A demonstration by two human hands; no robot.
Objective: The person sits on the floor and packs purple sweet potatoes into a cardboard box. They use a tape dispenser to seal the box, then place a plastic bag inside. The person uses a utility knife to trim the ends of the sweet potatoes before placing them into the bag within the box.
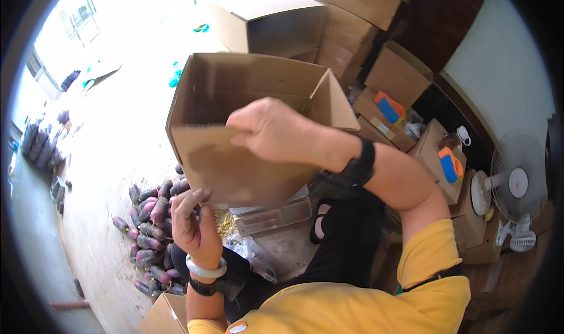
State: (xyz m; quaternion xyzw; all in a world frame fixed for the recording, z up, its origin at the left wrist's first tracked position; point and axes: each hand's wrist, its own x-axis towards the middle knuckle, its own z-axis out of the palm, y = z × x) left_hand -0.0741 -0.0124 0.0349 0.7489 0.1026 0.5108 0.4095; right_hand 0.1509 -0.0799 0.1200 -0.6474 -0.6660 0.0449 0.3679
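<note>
An open cardboard box [246, 171] stands before me, partly above a digital scale [273, 215]. My right hand [273, 131] grips the upper edge of the box's near flap, fingers bent over it. Below the box's near left corner is my left hand [194, 219], its fingers curled and apart, with nothing seen in it. Whether its fingertips touch the cardboard cannot be told. The box's inside looks dark, and its bottom is hidden. Left of the box lies a pile of dark purple root vegetables [152, 232] on the floor.
A clear plastic bag [251, 252] lies near my knees. Another open carton [282, 26] and stacked cartons [352, 26] stand beyond. To the right are tape dispensers [450, 164] on cartons and an electric fan [517, 182]. Filled bags [42, 136] stand far left.
</note>
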